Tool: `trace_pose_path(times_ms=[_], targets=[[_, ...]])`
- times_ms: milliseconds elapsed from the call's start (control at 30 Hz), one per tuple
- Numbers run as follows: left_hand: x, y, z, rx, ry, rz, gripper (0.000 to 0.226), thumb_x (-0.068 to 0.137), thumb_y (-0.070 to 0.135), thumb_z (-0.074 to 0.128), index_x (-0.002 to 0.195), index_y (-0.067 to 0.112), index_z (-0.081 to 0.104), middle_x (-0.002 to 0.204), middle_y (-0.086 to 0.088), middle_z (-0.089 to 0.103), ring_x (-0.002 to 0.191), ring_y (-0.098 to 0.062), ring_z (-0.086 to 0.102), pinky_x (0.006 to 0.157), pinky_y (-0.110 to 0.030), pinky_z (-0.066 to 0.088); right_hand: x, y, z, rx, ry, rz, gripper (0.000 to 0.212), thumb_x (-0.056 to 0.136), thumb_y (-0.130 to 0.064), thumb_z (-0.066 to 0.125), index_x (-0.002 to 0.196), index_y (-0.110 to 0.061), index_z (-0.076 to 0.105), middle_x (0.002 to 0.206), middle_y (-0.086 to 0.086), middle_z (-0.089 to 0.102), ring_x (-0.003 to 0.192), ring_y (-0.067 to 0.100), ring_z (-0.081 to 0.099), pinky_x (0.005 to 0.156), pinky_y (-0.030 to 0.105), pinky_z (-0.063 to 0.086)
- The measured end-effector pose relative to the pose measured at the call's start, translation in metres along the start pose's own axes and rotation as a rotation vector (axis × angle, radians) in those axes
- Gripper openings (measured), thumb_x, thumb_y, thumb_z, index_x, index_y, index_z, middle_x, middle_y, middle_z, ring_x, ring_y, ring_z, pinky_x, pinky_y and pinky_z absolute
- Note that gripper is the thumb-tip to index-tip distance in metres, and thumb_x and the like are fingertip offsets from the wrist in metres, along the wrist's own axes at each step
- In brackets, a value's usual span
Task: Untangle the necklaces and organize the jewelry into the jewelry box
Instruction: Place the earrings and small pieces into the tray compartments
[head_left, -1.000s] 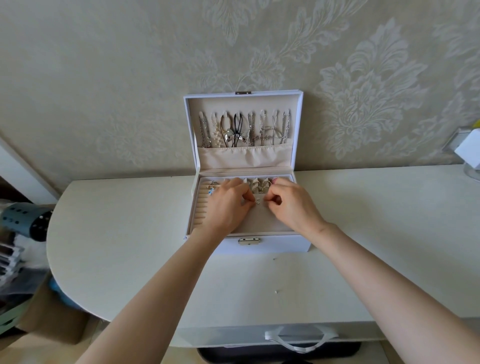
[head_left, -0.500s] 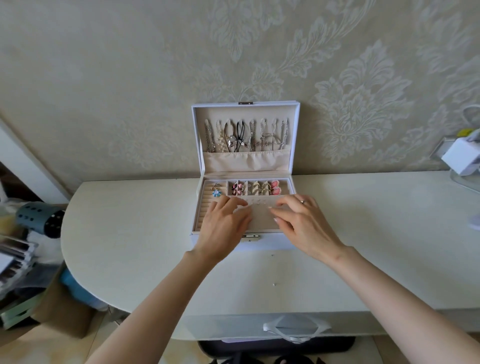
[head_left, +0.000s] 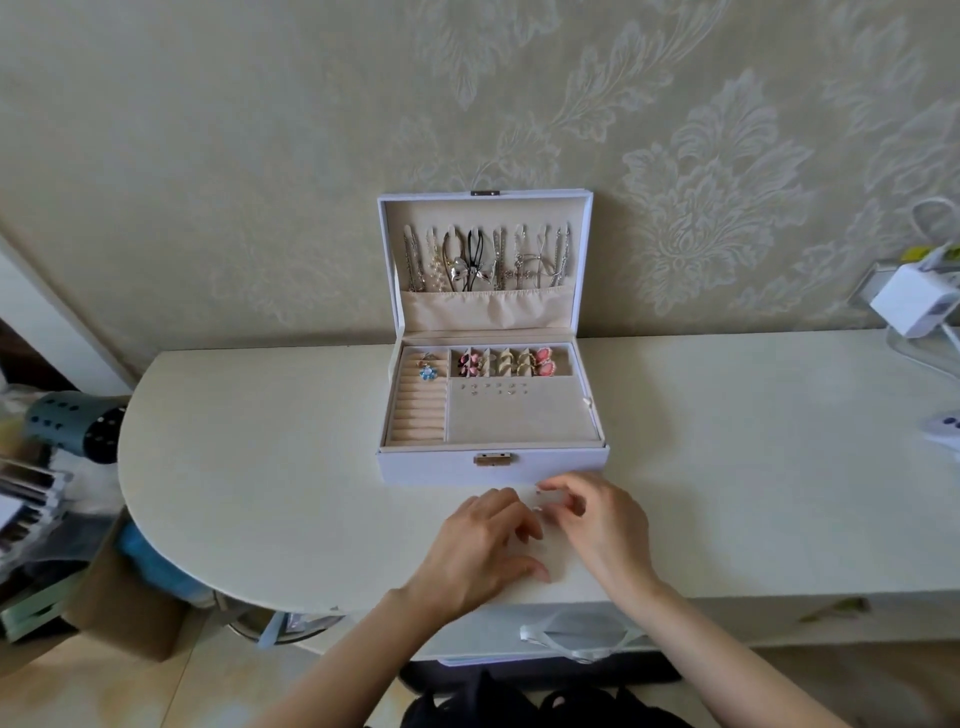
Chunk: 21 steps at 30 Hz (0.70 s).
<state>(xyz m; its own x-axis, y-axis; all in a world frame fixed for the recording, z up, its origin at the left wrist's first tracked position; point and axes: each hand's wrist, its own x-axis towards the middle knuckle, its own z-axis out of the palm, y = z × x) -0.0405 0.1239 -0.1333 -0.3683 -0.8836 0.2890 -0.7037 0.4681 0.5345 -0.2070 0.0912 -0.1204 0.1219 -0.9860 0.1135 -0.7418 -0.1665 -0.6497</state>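
Left hand (head_left: 478, 545) and right hand (head_left: 605, 525), fingers curled (hold unclear), just before jewelry box (head_left: 436, 466).

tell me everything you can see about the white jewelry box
The white, leather-look rectangular jewelry box sits on the pale table, lid open upright by the wall. Lining looks beige velvet. The lid carries hanging necklaces above a gathered pocket. Inside are ring rolls with a blue flower ring, earring compartments and a stud panel. A gold-coloured clasp fronts it. Neither the left hand nor the right hand touches it.
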Motion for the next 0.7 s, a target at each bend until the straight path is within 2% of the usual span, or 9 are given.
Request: trace_pose_path(times_ms=[67, 133, 367, 500, 600, 700], targets=[[0.005, 0.001, 0.003, 0.005, 0.004, -0.005, 0.031, 0.072, 0.053, 0.066, 0.083, 0.025, 0.058, 0.081, 0.009, 0.055, 0.074, -0.009, 0.049, 0.067, -0.016, 0.033, 0.004, -0.005, 0.002, -0.006, 0.001, 0.070, 0.012, 0.080, -0.031, 0.070, 0.092, -0.036, 0.070, 0.091, -0.019, 0.067, 0.082, 0.006, 0.061, 0.074, 0.021, 0.044], [0.009, 0.001, 0.007, 0.020, 0.006, -0.016, 0.028, 0.073, 0.051, 0.064, 0.080, 0.025, 0.059, 0.079, 0.009, 0.056, 0.074, -0.009, 0.048, 0.066, -0.017, 0.033, 0.008, -0.008, 0.004, -0.023, 0.005, 0.123, 0.009, 0.081, -0.033, 0.069, 0.090, -0.035, 0.070, 0.090, -0.017, 0.069, 0.085, 0.007, 0.063, 0.074, 0.023, 0.044], [0.012, 0.001, 0.010, 0.038, 0.024, -0.018, 0.019, 0.077, 0.042, 0.058, 0.077, 0.023, 0.059, 0.076, 0.006, 0.056, 0.074, -0.011, 0.046, 0.066, -0.020, 0.034, 0.009, -0.011, 0.007, -0.029, 0.039, 0.138, 0.002, 0.083, -0.032, 0.068, 0.085, -0.031, 0.069, 0.082, -0.013, 0.070, 0.080, 0.010, 0.063, 0.065, 0.024, 0.040], [0.009, 0.005, 0.007, 0.001, 0.038, -0.012, 0.015, 0.079, 0.036, 0.057, 0.078, 0.021, 0.057, 0.081, 0.006, 0.053, 0.075, -0.009, 0.045, 0.065, -0.018, 0.035, 0.006, -0.009, 0.007, -0.044, 0.019, 0.108, 0.005, 0.083, -0.031, 0.068, 0.086, -0.027, 0.069, 0.080, -0.011, 0.070, 0.078, 0.012, 0.064, 0.064, 0.024, 0.040], [0.006, 0.004, 0.001, -0.113, 0.088, -0.074, 0.009, 0.082, 0.029, 0.057, 0.081, 0.021, 0.056, 0.085, 0.014, 0.048, 0.076, -0.003, 0.045, 0.065, -0.017, 0.039, 0.002, -0.008, -0.002, 0.129, 0.069, 0.014, 0.009, 0.078, -0.019, 0.073, 0.075, -0.024, 0.066, 0.071, -0.013, 0.066, 0.065, 0.007, 0.058, 0.063, 0.022, 0.045], [0.011, 0.009, -0.014, -0.255, 0.158, -0.153, 0.008, 0.082, 0.024, 0.061, 0.079, 0.017, 0.058, 0.076, 0.017, 0.052, 0.071, -0.001, 0.047, 0.064, -0.012, 0.037, 0.002, -0.020, -0.017, 0.311, 0.099, -0.139, 0.016, 0.076, -0.004, 0.073, 0.069, -0.014, 0.063, 0.065, -0.011, 0.062, 0.062, 0.005, 0.055, 0.060, 0.012, 0.042]])
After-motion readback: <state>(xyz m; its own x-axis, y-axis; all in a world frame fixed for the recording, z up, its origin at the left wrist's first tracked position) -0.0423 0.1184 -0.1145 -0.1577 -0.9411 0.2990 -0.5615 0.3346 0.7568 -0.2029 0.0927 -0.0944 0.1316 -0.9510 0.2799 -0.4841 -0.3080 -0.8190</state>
